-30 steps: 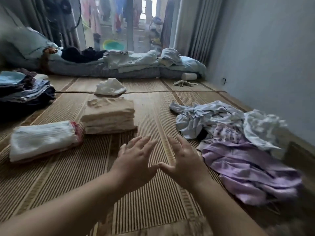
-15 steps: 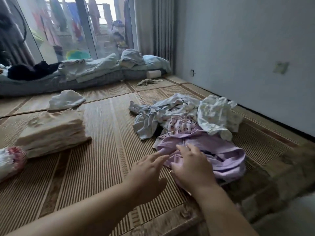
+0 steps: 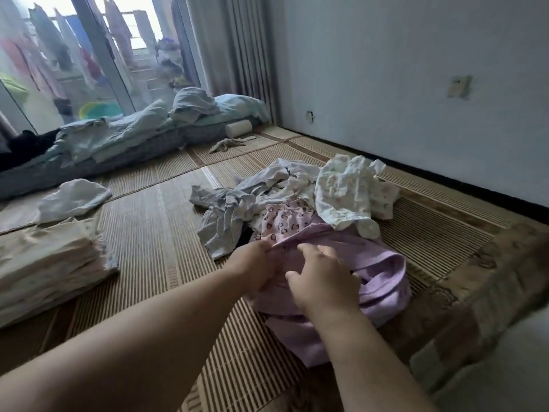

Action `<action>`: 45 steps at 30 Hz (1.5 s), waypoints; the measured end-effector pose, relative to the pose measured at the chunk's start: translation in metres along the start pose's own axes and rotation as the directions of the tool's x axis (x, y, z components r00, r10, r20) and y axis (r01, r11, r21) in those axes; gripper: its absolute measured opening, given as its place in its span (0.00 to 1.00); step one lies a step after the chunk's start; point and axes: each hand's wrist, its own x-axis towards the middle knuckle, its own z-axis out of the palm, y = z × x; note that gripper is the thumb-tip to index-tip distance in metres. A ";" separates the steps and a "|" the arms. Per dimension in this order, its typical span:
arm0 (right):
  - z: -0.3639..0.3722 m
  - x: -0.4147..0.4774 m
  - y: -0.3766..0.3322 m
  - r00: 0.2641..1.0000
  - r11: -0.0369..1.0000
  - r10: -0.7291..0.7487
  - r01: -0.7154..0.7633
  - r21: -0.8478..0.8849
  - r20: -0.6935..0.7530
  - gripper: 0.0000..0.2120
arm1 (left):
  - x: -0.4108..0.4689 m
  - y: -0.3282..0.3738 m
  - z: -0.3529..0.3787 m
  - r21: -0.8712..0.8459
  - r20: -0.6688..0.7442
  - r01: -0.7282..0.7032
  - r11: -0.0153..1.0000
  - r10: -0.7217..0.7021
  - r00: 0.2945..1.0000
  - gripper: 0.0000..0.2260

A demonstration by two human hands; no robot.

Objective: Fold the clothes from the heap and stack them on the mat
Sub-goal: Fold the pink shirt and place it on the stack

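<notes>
Fingers (image 3: 265,246) of my left hand (image 3: 258,266) pinch the lilac garment (image 3: 380,272) on the heap's (image 3: 297,191) near side, right hand (image 3: 322,282) over it (grip unclear); I should lift it free before folding.

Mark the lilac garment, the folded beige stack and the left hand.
lilac garment (image 3: 383,275): head view, on its bunched outer fold.
folded beige stack (image 3: 44,260): head view, on its top layer.
left hand (image 3: 257,264): head view, on the back of the hand.
</notes>
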 end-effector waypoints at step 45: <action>0.105 -0.101 -0.138 0.818 0.920 -0.391 0.339 0.195 0.423 0.20 | -0.242 -0.196 -0.120 0.719 0.133 0.046 0.694 -0.203 0.970 0.25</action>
